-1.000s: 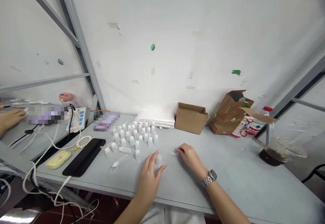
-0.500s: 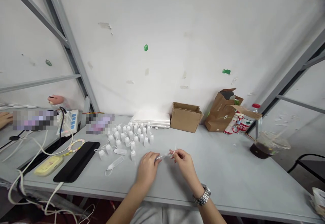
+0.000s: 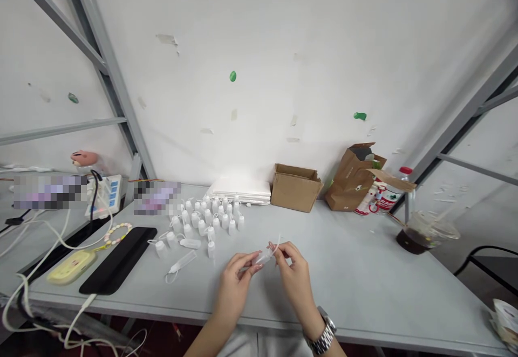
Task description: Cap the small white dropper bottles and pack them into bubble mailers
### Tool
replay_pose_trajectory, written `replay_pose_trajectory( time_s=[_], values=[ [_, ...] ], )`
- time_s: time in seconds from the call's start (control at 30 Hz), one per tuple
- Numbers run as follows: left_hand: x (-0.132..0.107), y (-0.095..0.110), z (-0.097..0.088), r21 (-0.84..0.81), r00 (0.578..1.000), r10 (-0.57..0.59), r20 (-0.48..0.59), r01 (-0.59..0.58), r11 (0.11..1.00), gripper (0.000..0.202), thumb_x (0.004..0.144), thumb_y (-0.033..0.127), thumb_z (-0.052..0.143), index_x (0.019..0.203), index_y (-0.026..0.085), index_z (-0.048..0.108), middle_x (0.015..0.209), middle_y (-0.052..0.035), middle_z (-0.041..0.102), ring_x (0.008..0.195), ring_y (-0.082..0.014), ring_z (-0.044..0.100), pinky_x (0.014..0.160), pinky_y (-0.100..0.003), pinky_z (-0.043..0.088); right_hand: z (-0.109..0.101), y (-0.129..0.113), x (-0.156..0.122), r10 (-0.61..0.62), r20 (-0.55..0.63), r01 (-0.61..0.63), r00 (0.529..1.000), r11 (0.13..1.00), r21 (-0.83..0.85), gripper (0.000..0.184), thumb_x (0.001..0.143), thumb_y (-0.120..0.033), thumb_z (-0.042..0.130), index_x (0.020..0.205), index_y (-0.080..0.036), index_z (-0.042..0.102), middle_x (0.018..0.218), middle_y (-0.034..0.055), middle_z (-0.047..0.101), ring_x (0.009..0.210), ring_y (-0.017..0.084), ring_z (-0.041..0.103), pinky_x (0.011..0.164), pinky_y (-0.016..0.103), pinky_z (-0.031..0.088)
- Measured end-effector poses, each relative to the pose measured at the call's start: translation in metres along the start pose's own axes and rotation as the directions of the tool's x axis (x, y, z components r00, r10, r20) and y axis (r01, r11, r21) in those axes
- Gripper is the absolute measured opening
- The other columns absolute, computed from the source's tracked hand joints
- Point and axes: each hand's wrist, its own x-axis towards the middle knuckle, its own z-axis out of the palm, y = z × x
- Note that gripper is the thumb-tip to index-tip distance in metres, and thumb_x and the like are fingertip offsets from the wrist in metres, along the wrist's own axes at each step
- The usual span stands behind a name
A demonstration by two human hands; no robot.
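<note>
Closer together than half a second earlier, a person's left hand (image 3: 232,288) and right hand (image 3: 295,272) meet over a smooth grey tabletop (image 3: 356,287). At far left lies a yellow rounded plastic case (image 3: 72,267), beside a long flat black slab (image 3: 118,260). Next stand white plastic bottles (image 3: 208,217) in a loose cluster, near a clear slender tube (image 3: 184,262) lying flat. At center, the step in hand appears to be work at one end of a small translucent plastic bottle (image 3: 261,259); the next move likely calls for a steady left hold and fine right-hand control. The bottle tilts between the hands, its body pinched by the left fingertips. Just right of it, the right hand narrows on a thin white strap (image 3: 278,244); whether those fingertips also touch the bottle is unclear.
</note>
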Motion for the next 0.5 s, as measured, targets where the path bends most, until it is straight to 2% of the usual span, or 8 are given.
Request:
replay_pose_trajectory(
  time_s=[0.13,0.2,0.37,0.5],
  values=[
    [-0.002,0.0,0.001,-0.157,0.994,-0.094,0.047,0.101,0.982,0.037,0.063,0.035,0.07,0.099,0.024,0.07,0.08,-0.0016,0.062,0.08,-0.0185,0.062,0.078,-0.036,0.054,-0.003,-0.003,-0.001,-0.033,0.055,0.036,0.998,0.997,-0.062,0.03,0.088,-0.036,0.043,0.067,-0.02,0.058,0.065,0.0009,0.053,0.062,0.015,0.049,0.058,0.026,0.038],
    [-0.003,0.001,0.001,-0.227,0.991,-0.118,0.069,0.131,0.965,0.04,0.062,0.039,0.072,0.099,0.025,0.07,0.08,-0.0009,0.06,0.08,-0.0179,0.062,0.08,-0.037,0.055,-0.005,-0.005,-0.002,-0.06,0.081,0.065,0.995,0.996,-0.06,0.032,0.089,-0.035,0.041,0.067,-0.02,0.058,0.065,0.0011,0.053,0.062,0.015,0.049,0.059,0.026,0.038],
    [-0.005,0.005,0.0,-0.29,0.983,-0.143,0.112,0.17,0.942,0.042,0.058,0.043,0.076,0.096,0.025,0.072,0.078,-0.0008,0.061,0.079,-0.0183,0.063,0.081,-0.037,0.054,-0.008,-0.008,-0.001,-0.095,0.099,0.088,0.991,0.994,0.066,0.021,0.088,-0.031,0.044,0.087,-0.02,0.062,0.08,0.0041,0.058,0.073,0.016,0.053,0.064,0.026,0.042],
    [-0.005,0.013,-0.002,-0.337,0.954,-0.218,0.204,0.278,0.899,0.048,0.057,0.044,0.076,0.1,0.024,0.07,0.08,-0.002,0.067,0.08,-0.0212,0.066,0.082,-0.039,0.054,-0.009,-0.01,0.002,-0.068,0.132,0.046,0.989,0.986,0.158,0.021,0.088,-0.029,0.046,0.082,-0.02,0.065,0.074,0.002,0.056,0.07,0.015,0.053,0.065,0.026,0.043]
  ],
)
